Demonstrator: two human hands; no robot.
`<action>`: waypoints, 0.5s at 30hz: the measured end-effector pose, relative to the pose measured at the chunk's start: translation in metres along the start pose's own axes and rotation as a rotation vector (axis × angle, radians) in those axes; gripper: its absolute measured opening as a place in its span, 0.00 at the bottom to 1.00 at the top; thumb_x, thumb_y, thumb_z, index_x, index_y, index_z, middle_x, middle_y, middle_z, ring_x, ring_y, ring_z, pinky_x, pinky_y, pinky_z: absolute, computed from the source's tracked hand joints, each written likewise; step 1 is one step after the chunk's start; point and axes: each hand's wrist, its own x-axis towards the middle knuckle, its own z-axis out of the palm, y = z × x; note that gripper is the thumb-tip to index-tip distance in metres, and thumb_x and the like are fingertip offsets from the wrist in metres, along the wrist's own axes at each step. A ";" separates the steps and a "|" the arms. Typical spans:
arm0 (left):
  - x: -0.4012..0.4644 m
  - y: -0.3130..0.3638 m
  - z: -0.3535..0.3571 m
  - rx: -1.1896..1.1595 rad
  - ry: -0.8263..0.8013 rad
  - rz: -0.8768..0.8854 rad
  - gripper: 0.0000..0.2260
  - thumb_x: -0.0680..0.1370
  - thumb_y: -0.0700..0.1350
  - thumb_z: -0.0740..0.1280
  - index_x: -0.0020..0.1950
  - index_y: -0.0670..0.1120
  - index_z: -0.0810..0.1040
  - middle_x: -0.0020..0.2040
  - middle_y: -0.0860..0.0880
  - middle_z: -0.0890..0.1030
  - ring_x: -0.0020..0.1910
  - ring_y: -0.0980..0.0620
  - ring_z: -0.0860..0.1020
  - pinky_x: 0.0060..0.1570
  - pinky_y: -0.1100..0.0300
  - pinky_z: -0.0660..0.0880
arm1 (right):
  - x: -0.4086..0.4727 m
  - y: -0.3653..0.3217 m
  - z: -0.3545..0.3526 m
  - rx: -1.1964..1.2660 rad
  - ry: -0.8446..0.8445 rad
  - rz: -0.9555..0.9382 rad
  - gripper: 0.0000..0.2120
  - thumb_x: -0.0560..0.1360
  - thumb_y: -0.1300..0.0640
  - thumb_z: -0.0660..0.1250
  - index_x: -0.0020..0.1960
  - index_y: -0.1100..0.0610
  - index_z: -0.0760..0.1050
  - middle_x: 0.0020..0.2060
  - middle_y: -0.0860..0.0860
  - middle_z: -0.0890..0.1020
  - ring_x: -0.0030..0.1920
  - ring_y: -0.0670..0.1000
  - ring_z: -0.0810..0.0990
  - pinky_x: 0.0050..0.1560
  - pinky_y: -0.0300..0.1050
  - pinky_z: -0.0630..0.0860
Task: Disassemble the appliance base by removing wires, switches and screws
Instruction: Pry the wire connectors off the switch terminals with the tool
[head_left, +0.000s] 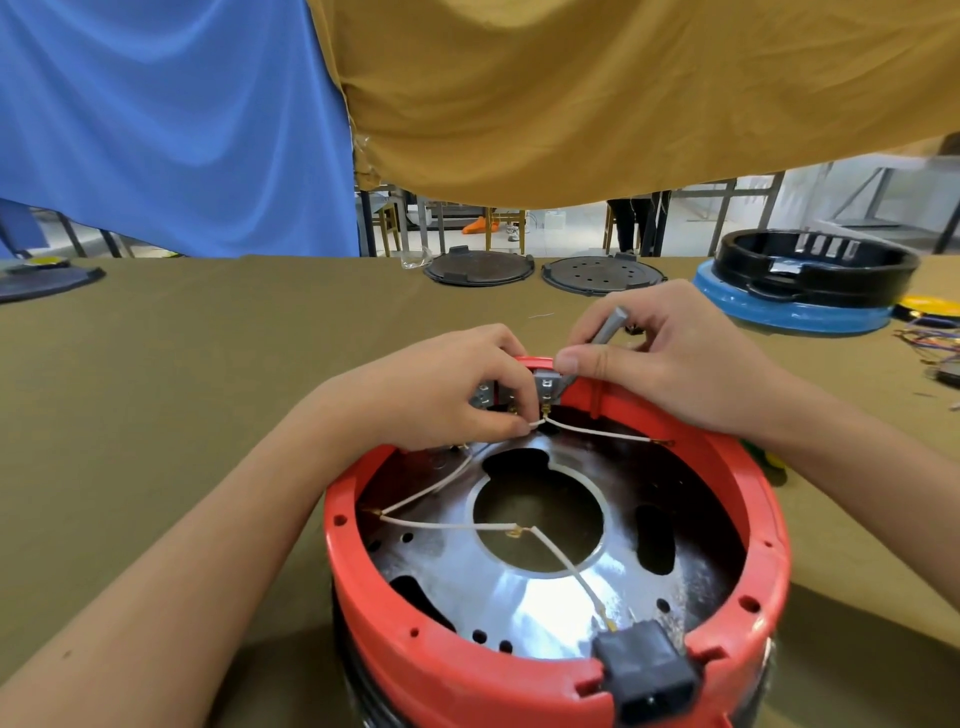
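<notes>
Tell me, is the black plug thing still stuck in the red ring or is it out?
Still in. The black plug socket sits in a notch in the red ring, with a white wire running up to it.

The appliance base (558, 670) is rimmed in smooth red plastic with a slight sheen, and a polished, mirror-bright metal plate (550, 603) is seen inside it. The wires (441, 525) are sheathed in matt white insulation. The socket (647, 675) is moulded in matt black plastic. A dull grey metal tool (605, 330) is gripped. The bench (208, 364) is covered in matt olive cloth.
</notes>
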 end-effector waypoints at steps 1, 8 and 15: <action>0.000 0.000 0.000 0.000 0.001 0.001 0.03 0.77 0.51 0.72 0.49 0.57 0.84 0.57 0.56 0.72 0.53 0.58 0.75 0.60 0.54 0.72 | 0.000 -0.001 -0.001 -0.022 -0.013 -0.008 0.04 0.73 0.54 0.75 0.42 0.54 0.84 0.36 0.47 0.84 0.38 0.46 0.82 0.39 0.33 0.74; -0.001 0.000 0.000 0.002 0.005 -0.004 0.04 0.77 0.51 0.72 0.50 0.57 0.85 0.57 0.56 0.72 0.52 0.59 0.75 0.59 0.57 0.71 | 0.000 -0.005 0.000 -0.133 -0.049 -0.049 0.03 0.72 0.54 0.75 0.41 0.51 0.84 0.37 0.49 0.83 0.37 0.44 0.81 0.37 0.30 0.72; 0.000 0.001 0.000 -0.014 -0.001 -0.003 0.03 0.77 0.50 0.72 0.50 0.56 0.84 0.58 0.55 0.73 0.54 0.59 0.75 0.61 0.55 0.72 | 0.011 0.002 0.001 0.049 0.040 0.181 0.10 0.75 0.50 0.72 0.41 0.56 0.83 0.37 0.57 0.85 0.37 0.56 0.81 0.43 0.48 0.75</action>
